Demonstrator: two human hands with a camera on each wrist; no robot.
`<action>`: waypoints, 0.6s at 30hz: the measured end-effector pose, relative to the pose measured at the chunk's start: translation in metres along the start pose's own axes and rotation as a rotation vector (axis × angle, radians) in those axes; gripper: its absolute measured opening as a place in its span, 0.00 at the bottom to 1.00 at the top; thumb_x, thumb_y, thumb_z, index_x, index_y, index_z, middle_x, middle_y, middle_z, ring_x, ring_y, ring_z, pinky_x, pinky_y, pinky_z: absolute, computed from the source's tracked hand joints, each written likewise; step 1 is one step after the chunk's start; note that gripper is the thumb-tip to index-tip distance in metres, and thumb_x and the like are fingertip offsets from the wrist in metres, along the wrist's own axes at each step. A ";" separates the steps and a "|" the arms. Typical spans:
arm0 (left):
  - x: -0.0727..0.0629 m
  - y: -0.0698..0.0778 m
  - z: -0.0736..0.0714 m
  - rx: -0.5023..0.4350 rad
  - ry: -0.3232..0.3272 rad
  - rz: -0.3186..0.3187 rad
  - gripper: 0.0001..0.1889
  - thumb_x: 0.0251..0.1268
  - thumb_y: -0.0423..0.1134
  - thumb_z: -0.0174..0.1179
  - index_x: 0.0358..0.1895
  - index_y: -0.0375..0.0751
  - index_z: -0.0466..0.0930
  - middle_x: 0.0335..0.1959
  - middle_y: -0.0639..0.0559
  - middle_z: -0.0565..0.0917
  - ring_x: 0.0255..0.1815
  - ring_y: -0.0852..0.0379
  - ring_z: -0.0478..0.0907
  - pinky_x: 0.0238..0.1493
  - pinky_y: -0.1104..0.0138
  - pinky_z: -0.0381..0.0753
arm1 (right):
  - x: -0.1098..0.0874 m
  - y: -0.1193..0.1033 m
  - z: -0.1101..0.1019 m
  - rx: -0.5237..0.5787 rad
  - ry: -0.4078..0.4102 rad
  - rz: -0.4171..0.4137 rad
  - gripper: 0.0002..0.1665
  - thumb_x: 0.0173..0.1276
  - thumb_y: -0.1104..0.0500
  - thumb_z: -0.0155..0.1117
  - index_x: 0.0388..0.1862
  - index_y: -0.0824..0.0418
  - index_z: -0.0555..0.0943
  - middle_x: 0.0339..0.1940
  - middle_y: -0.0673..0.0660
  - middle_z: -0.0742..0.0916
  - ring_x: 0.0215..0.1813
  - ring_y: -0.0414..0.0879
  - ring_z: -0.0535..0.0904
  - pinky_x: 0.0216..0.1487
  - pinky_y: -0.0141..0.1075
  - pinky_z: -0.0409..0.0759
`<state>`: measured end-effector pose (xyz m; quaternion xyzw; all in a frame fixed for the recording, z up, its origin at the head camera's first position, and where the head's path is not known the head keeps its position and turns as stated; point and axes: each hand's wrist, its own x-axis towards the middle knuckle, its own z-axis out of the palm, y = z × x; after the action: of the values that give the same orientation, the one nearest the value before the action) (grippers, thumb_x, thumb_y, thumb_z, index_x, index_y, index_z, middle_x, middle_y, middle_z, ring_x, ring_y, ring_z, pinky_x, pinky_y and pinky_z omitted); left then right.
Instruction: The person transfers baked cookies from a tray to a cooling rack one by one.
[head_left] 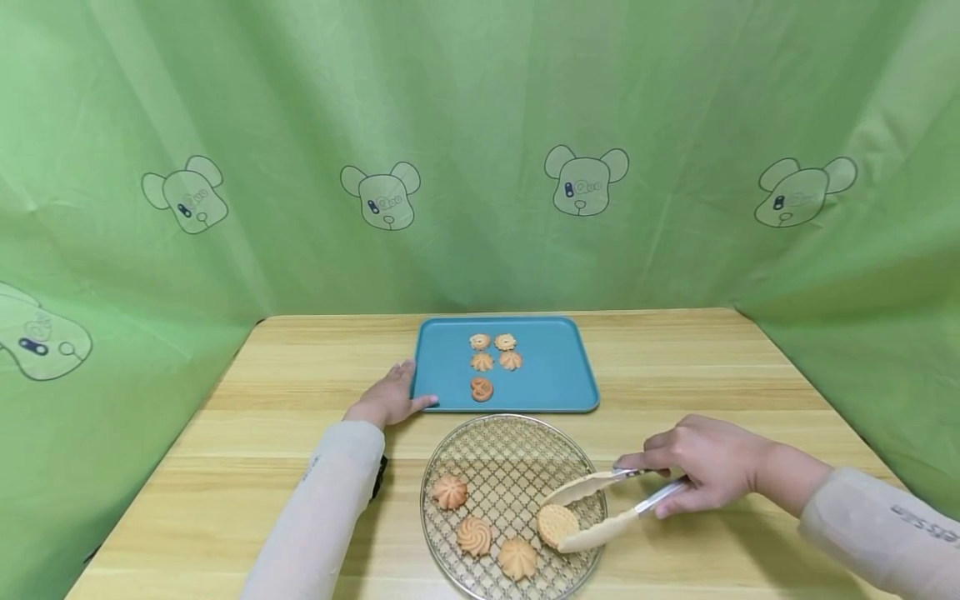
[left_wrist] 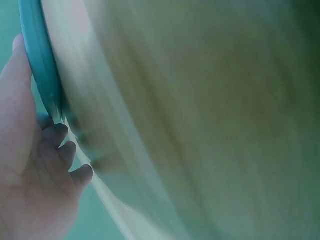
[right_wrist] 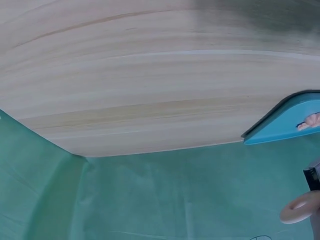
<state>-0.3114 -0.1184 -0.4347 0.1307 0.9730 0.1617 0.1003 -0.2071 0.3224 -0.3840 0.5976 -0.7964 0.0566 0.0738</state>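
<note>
Roughly midway, going by the count: five pieces sat on the tray, four on the rack. Right hand (head_left: 697,462) had its fingers (head_left: 651,457) clamped on the tongs (head_left: 600,532). Tong tips stood either side of the round waffle-textured cookie (head_left: 557,525), left of and nearer than those fingers, over the wire rack (head_left: 510,467) — couldn't tell if it was pinched or lifted. That one looked like the step in hand. Three others lay on the mesh farther left of the tong tips: star cookie (head_left: 450,492), swirl cookie (head_left: 474,536), ridged cookie (head_left: 517,558); none touched by the tongs.

Left hand (head_left: 386,400) held the near-left corner of the blue tray (head_left: 555,358), thumb over the rim, other fingers along the outside. Right of them on the tray: two pale cookies (head_left: 506,342), two fluted cookies (head_left: 511,360), one pretzel (head_left: 482,388).

Edges: tray's near rim ran just beside the rack's far rim, so ahead-left of the right fingers had little gap — both rims needed clearing. Room: bare tray right of its cookies, bare mesh beyond the tong tips, open tabletop (head_left: 675,375) ahead of the right hand.
</note>
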 end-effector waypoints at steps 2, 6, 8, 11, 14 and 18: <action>0.000 0.000 0.000 0.003 -0.002 -0.002 0.48 0.66 0.63 0.50 0.75 0.31 0.41 0.76 0.40 0.46 0.75 0.43 0.42 0.73 0.53 0.46 | 0.000 0.000 0.000 -0.003 -0.001 -0.001 0.34 0.55 0.41 0.71 0.59 0.54 0.79 0.28 0.37 0.77 0.22 0.22 0.59 0.21 0.13 0.56; 0.000 0.000 0.000 0.004 -0.003 -0.003 0.48 0.66 0.63 0.50 0.75 0.31 0.41 0.76 0.40 0.45 0.75 0.43 0.42 0.73 0.53 0.47 | 0.001 -0.001 -0.001 -0.017 -0.012 -0.004 0.34 0.56 0.40 0.71 0.59 0.54 0.79 0.28 0.38 0.77 0.22 0.22 0.59 0.21 0.13 0.56; 0.000 0.000 0.000 0.008 -0.006 -0.006 0.48 0.66 0.63 0.49 0.75 0.32 0.41 0.76 0.40 0.45 0.75 0.43 0.42 0.73 0.53 0.46 | 0.001 -0.001 -0.001 -0.024 -0.014 -0.006 0.34 0.56 0.40 0.70 0.59 0.54 0.79 0.28 0.38 0.77 0.22 0.22 0.59 0.21 0.13 0.56; 0.000 0.001 0.000 0.010 -0.007 -0.008 0.48 0.66 0.63 0.49 0.75 0.32 0.41 0.76 0.40 0.46 0.75 0.43 0.42 0.73 0.54 0.46 | 0.001 -0.001 0.000 -0.030 -0.014 -0.008 0.34 0.56 0.40 0.70 0.59 0.54 0.79 0.28 0.38 0.77 0.21 0.23 0.58 0.21 0.14 0.56; 0.000 0.000 0.000 0.011 -0.006 -0.007 0.48 0.66 0.63 0.49 0.75 0.31 0.41 0.76 0.40 0.46 0.75 0.43 0.42 0.73 0.54 0.46 | 0.001 -0.002 0.000 -0.028 -0.013 -0.003 0.35 0.56 0.40 0.70 0.59 0.54 0.79 0.28 0.38 0.77 0.21 0.23 0.58 0.21 0.14 0.56; 0.002 0.000 0.001 0.015 -0.002 -0.003 0.48 0.66 0.63 0.50 0.75 0.31 0.41 0.76 0.40 0.46 0.75 0.43 0.43 0.73 0.53 0.47 | 0.001 -0.004 -0.001 -0.021 -0.009 0.021 0.36 0.55 0.40 0.71 0.59 0.55 0.78 0.28 0.38 0.77 0.21 0.23 0.58 0.21 0.14 0.56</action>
<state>-0.3129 -0.1178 -0.4362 0.1299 0.9743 0.1543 0.1004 -0.2034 0.3205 -0.3827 0.5886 -0.8036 0.0461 0.0759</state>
